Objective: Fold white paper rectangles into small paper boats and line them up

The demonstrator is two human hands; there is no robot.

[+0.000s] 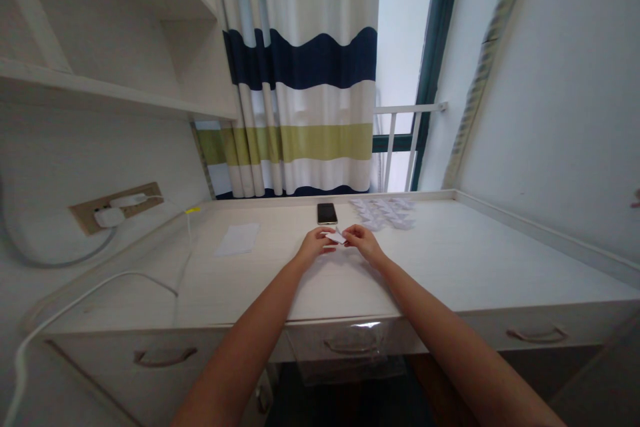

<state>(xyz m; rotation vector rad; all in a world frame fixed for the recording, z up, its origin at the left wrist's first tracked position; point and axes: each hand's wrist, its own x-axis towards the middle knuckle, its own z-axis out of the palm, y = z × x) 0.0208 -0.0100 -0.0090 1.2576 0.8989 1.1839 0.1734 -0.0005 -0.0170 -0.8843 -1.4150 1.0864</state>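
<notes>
Between my two hands, just above the white desk, is a small piece of folded white paper. My left hand pinches its left side. On the other side, the fingers of my right hand close on the right edge. The exact fold shape is too small to make out. Behind my hands lies a dark-screened phone. To the right of the phone, several folded white paper pieces are laid out in rows. A stack of flat white paper sheets rests to the left.
The white desk has a raised rim along its back and right side. A white cable runs over the left part of the desk. Plugs sit in a wall socket at left. A shelf overhangs the left; a striped curtain hangs behind.
</notes>
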